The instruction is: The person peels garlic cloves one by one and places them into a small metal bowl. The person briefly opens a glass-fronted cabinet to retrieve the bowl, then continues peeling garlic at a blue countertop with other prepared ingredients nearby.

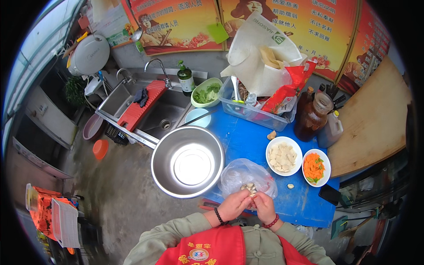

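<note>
My left hand [234, 206] and my right hand [265, 207] meet at the fingertips over the blue table's near edge. Both pinch a small pale piece that looks like a garlic clove [252, 195]; the fingers partly hide it. Just beyond them, a clear plastic bag [241, 169] lies open with several unpeeled cloves [249, 186] inside. One loose pale clove [290, 186] rests on the tabletop to the right. Farther back stands a white bowl of pale slices [282, 157]. Beside it is a white bowl of orange carrot slices [313, 165] with green bits.
A large steel pot [187, 185] stands left of the bag, by the sink [155, 116]. Behind are a clear plastic bin [251, 116], a jar of dark liquid [310, 119] and a leaning wooden board [371, 122]. A black phone [329, 194] lies near the right edge.
</note>
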